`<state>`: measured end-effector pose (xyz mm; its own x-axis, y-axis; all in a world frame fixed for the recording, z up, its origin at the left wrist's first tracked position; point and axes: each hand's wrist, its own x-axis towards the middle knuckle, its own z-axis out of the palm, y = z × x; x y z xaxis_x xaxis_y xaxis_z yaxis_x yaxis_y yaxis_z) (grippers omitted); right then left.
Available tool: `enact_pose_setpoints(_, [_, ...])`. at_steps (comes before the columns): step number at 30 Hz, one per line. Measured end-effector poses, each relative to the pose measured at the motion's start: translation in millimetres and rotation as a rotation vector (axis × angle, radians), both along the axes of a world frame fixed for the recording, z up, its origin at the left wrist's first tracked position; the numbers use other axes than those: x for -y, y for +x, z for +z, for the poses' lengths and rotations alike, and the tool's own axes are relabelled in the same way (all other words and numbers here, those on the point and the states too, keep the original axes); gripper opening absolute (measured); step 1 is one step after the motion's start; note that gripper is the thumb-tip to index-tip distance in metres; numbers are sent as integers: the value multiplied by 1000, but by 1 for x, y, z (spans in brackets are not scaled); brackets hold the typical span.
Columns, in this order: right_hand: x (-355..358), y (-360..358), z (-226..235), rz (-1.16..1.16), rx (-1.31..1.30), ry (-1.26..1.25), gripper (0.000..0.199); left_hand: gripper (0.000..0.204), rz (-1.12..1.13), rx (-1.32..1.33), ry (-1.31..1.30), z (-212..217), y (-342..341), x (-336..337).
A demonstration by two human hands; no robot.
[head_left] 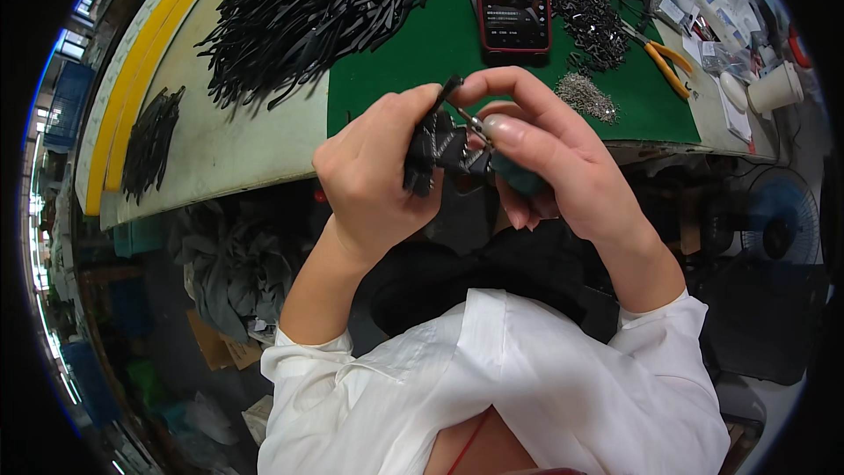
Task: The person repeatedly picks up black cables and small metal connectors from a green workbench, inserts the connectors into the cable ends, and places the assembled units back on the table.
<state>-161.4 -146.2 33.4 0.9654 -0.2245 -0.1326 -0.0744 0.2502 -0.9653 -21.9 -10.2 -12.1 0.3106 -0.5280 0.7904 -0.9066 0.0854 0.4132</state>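
Above my lap, just off the table's near edge, both hands meet. My left hand point(374, 154) is closed around a bunch of short black straps point(444, 148) with light stitching; one strap end sticks up above its fingers. My right hand point(571, 154) has thumb and index finger pinched at a small metal piece point(476, 125) by the straps. I cannot make out whether this is a fitting or a tool tip. Something dark green point(519, 176) shows within the right palm, its kind partly hidden by the fingers.
On the green mat point(387, 92) lie a big heap of black straps point(308, 13), a phone point(512, 0), a pile of dark small parts point(593, 22), small silvery parts point(586, 97) and orange-handled pliers point(664, 62). A white cup point(775, 88) stands at right; yellow strips point(132, 79) lie left.
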Motion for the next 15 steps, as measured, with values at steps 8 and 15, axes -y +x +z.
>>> enact_pose_setpoints(8, [-6, 8, -22, -152, 103, -400, 29, 41, -1, 84, 121, -2, 8, -4])
enact_pose_setpoints(15, [0, 11, -38, -295, 83, -1059, 49, 34, 269, 135, 265, 2, 33, 27])
